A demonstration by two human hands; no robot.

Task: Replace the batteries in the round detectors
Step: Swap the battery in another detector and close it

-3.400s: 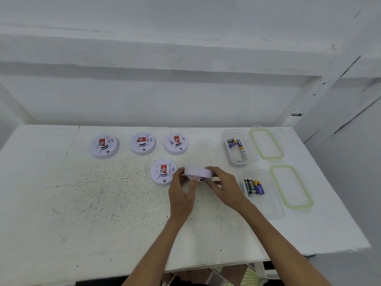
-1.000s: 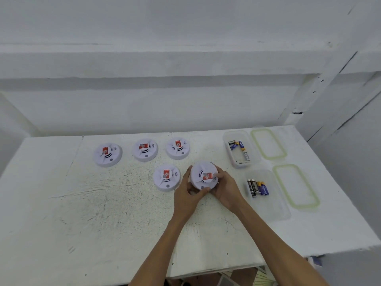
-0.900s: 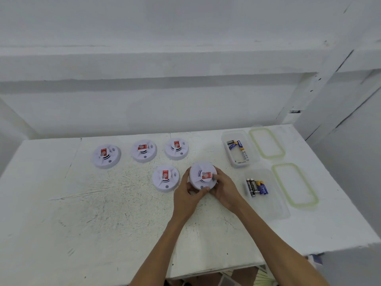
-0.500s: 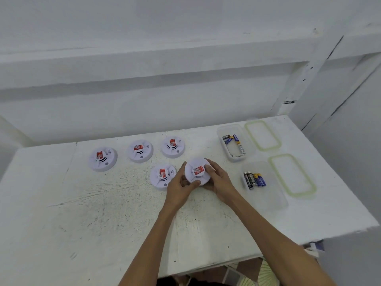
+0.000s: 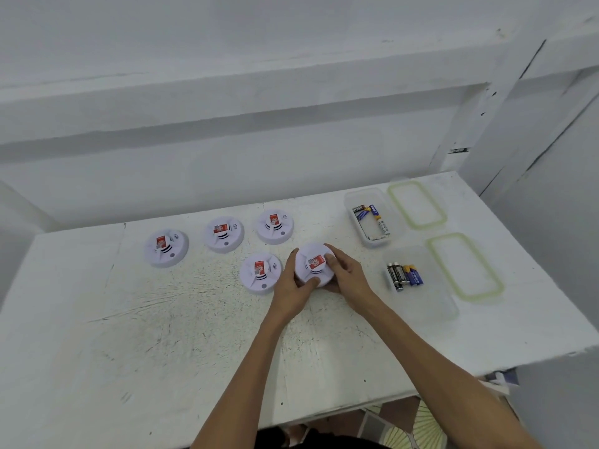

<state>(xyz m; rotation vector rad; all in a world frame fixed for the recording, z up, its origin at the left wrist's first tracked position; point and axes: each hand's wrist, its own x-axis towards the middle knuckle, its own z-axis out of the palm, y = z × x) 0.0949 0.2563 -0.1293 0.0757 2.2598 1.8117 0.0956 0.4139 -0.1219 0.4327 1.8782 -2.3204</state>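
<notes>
White plastic detector (image 5: pixel 312 265) sat face-up, on or just above tabletop (image 5: pixel 162 335) | left hand (image 5: pixel 291 291) and right hand (image 5: pixel 348 277) both gripped its rim | step judged: twisting housing | next called for opposed, steady twist.

No legible text: red labels (image 5: pixel 260 268) on detectors (image 5: pixel 168 258), batteries (image 5: pixel 405 276) too blurred.

A far lid (image 5: pixel 417 204) and a near lid (image 5: pixel 465 267), both green-rimmed, are lying flat near the right edge of a scuffed table (image 5: pixel 162 335); a wall (image 5: pixel 227 59) is rising behind.
</notes>
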